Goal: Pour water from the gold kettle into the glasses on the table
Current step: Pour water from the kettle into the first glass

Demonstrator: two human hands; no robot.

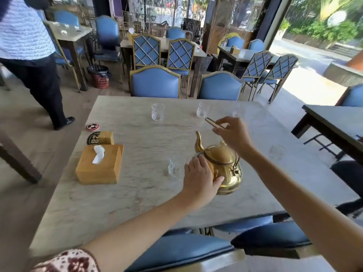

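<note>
Pouring not begun: left hand (198, 179) flat against the gold kettle (224, 165), right hand (231, 134) pinching its handle (215, 123), glasses (157, 112) apparently empty.

Gold kettle (224, 165); blue chairs (155, 82); floral sleeve (68, 261).
</note>
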